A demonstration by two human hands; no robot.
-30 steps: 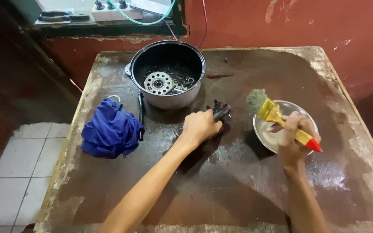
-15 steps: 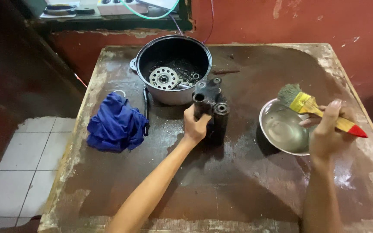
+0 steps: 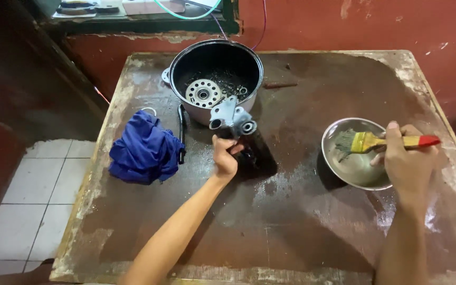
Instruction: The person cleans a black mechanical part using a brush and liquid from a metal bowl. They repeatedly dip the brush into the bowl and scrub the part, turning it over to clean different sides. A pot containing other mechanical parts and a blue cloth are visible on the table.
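Left hand (image 3: 224, 157) closed around a dark greasy metal part (image 3: 233, 120), held upright above the table (image 3: 291, 221), just in front of the pot (image 3: 215, 108); part has grey tube-shaped ends at the top, lower half dark and hard to make out. Right hand (image 3: 408, 161) gripped on a paintbrush (image 3: 378, 141) with yellow handle and red tip, bristles down inside the metal bowl (image 3: 352, 182). Bowl looks wet; contents unclear. Pot holds a toothed gear (image 3: 202, 93) and small loose metal bits. Blue cloth (image 3: 143, 149) lies bunched near the left edge, a black tool (image 3: 182, 126) between it and the pot. Open tabletop in the near half. Wall ledge cut off at top.
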